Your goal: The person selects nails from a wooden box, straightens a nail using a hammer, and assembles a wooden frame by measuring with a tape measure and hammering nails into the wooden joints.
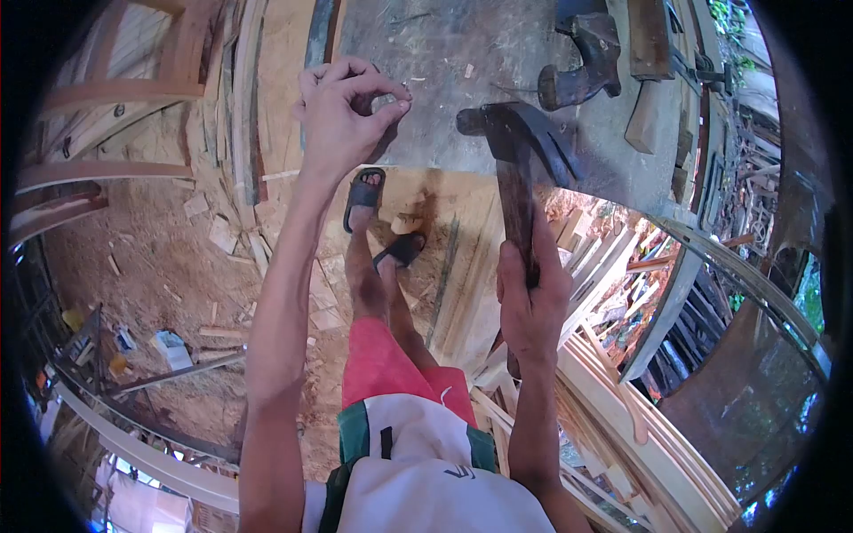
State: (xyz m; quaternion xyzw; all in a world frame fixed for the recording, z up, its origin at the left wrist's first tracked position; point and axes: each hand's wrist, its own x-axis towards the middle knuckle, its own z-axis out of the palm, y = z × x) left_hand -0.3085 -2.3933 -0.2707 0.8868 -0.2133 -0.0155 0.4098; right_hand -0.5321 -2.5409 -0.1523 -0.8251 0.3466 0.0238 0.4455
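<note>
My right hand point(536, 302) is wrapped round the wooden handle of a claw hammer point(515, 142), whose dark head lies over the near part of the worktable point(426, 53). To its left, my left hand point(351, 111) is above the table's near left edge. Its thumb and forefinger are pinched together at the tips, and whatever is between them is too small to make out. A dark tool with a curved handle point(591, 62) rests on the tabletop beyond the hammer head.
Wood blocks point(651, 40) stand at the table's right side. Long planks point(640, 426) lean at the lower right. Wooden frames point(115, 98) are at the upper left. Offcuts point(222, 235) and a white container point(172, 350) lie on the dirt floor.
</note>
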